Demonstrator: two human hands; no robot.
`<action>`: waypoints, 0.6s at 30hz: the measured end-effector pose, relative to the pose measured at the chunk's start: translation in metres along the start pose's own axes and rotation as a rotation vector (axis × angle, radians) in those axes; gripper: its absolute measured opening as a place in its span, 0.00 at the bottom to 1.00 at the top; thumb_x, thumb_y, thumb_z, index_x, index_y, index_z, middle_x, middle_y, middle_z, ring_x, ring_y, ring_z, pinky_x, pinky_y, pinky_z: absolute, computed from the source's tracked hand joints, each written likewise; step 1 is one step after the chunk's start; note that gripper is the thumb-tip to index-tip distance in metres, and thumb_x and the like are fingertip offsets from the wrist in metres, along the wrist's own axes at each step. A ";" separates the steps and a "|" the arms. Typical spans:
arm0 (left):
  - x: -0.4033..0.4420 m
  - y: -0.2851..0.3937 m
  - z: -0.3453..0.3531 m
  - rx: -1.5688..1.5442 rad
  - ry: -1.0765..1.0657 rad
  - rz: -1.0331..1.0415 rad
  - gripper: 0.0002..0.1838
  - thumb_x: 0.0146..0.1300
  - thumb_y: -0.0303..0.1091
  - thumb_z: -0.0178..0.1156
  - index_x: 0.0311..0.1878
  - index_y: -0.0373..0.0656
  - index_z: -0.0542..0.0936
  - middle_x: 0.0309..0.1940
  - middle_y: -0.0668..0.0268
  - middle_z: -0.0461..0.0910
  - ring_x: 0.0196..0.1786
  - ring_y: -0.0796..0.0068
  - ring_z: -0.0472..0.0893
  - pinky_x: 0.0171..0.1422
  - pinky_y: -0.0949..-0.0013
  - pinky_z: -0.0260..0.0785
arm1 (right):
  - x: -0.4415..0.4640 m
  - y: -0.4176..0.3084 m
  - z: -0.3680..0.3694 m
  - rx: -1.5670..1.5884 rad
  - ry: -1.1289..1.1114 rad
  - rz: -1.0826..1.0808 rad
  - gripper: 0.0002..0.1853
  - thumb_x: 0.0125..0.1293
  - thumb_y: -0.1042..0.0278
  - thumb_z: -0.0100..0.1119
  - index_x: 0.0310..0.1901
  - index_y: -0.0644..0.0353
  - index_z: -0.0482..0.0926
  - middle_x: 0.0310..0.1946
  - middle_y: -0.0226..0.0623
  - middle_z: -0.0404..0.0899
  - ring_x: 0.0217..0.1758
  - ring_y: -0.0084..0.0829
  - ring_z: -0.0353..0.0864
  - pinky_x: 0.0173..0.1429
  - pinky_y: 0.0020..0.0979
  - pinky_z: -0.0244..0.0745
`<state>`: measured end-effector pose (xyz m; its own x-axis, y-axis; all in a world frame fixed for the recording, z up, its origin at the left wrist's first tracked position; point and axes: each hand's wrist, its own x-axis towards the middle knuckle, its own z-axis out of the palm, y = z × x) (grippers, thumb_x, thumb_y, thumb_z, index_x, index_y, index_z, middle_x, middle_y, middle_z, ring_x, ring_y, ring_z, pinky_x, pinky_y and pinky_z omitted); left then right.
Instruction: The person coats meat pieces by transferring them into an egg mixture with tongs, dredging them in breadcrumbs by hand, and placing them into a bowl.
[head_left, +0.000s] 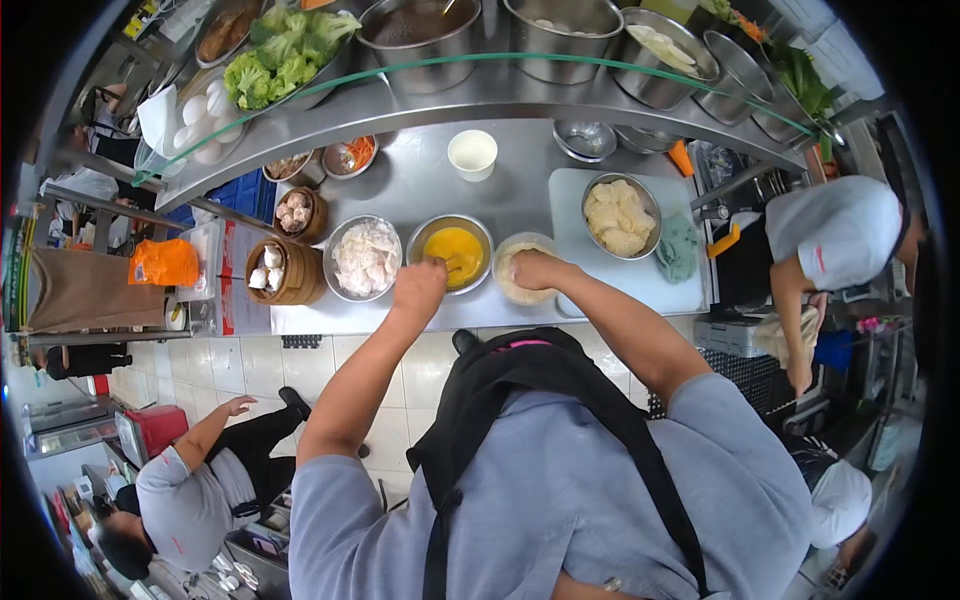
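Bowl of white pieces [328,262] sitting left. Left hand [422,284] curling at near-left rim of egg bowl [450,221], can't tell grip. Egg bowl lying between hands. Crumb bowl [498,270] sitting right of it, right hand [537,271] reaching inside, fingers partly hidden, can't tell grip.

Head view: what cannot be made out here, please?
In the head view:
Right hand, at the pale bowl: fingertips hidden by the hand itself.
Left hand, at the egg bowl: its curled shape hides any utensil.
Brown-filled pot: far rim cut off by the top edge.
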<state>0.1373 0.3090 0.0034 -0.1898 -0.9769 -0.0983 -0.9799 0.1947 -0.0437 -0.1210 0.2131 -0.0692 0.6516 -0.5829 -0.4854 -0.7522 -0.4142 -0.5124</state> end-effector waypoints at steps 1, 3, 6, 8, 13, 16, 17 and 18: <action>0.006 0.001 0.008 0.011 -0.046 -0.004 0.10 0.70 0.38 0.59 0.40 0.43 0.84 0.35 0.58 0.87 0.36 0.60 0.89 0.39 0.60 0.81 | 0.001 0.004 -0.003 -0.013 -0.032 -0.009 0.17 0.56 0.67 0.59 0.43 0.70 0.85 0.44 0.61 0.85 0.48 0.56 0.86 0.57 0.47 0.80; 0.013 0.003 0.011 0.013 -0.091 -0.008 0.10 0.70 0.38 0.58 0.40 0.43 0.84 0.35 0.58 0.87 0.36 0.59 0.89 0.39 0.60 0.81 | -0.024 -0.003 -0.004 -0.040 0.209 -0.056 0.18 0.56 0.67 0.60 0.45 0.69 0.84 0.47 0.59 0.84 0.49 0.55 0.85 0.58 0.46 0.80; 0.010 -0.001 -0.001 -0.083 -0.065 -0.021 0.11 0.70 0.39 0.58 0.41 0.43 0.85 0.34 0.56 0.87 0.37 0.57 0.89 0.40 0.58 0.81 | -0.049 -0.020 0.001 -0.123 0.465 -0.086 0.20 0.54 0.66 0.63 0.49 0.66 0.81 0.50 0.54 0.82 0.53 0.54 0.83 0.61 0.45 0.78; 0.012 -0.003 -0.012 -0.132 -0.138 -0.103 0.14 0.70 0.42 0.60 0.41 0.42 0.86 0.33 0.53 0.87 0.38 0.54 0.89 0.42 0.53 0.80 | -0.046 -0.021 0.000 -0.190 0.497 -0.066 0.22 0.53 0.66 0.64 0.50 0.65 0.80 0.51 0.53 0.81 0.55 0.53 0.82 0.63 0.45 0.77; 0.007 -0.015 -0.019 -0.318 -0.065 -0.242 0.17 0.68 0.47 0.62 0.40 0.42 0.87 0.33 0.51 0.87 0.39 0.48 0.87 0.46 0.49 0.79 | -0.041 -0.016 -0.030 -0.028 0.237 -0.005 0.25 0.56 0.61 0.62 0.53 0.66 0.82 0.53 0.55 0.83 0.59 0.50 0.82 0.64 0.45 0.78; -0.001 -0.017 -0.025 -0.431 -0.023 -0.297 0.17 0.68 0.47 0.62 0.40 0.42 0.87 0.33 0.49 0.87 0.41 0.46 0.87 0.49 0.48 0.78 | -0.048 -0.019 -0.061 -0.050 0.301 0.046 0.22 0.56 0.61 0.60 0.48 0.68 0.84 0.50 0.57 0.85 0.57 0.51 0.84 0.63 0.46 0.78; -0.003 -0.018 -0.026 -0.457 -0.009 -0.303 0.16 0.68 0.47 0.62 0.41 0.43 0.87 0.34 0.49 0.87 0.41 0.45 0.86 0.49 0.47 0.77 | -0.042 -0.019 -0.065 -0.051 0.299 0.047 0.22 0.56 0.61 0.60 0.48 0.68 0.84 0.50 0.57 0.85 0.57 0.51 0.84 0.63 0.46 0.78; -0.005 -0.018 -0.024 -0.460 -0.009 -0.304 0.16 0.68 0.47 0.62 0.41 0.43 0.87 0.34 0.49 0.87 0.41 0.45 0.86 0.49 0.47 0.77 | -0.032 -0.022 -0.066 0.004 0.191 0.069 0.20 0.55 0.63 0.59 0.45 0.70 0.85 0.47 0.59 0.85 0.55 0.52 0.85 0.62 0.46 0.78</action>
<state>0.1548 0.3082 0.0282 0.1046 -0.9819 -0.1578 -0.9170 -0.1566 0.3669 -0.1322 0.1945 0.0044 0.5678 -0.7319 -0.3768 -0.7939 -0.3660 -0.4855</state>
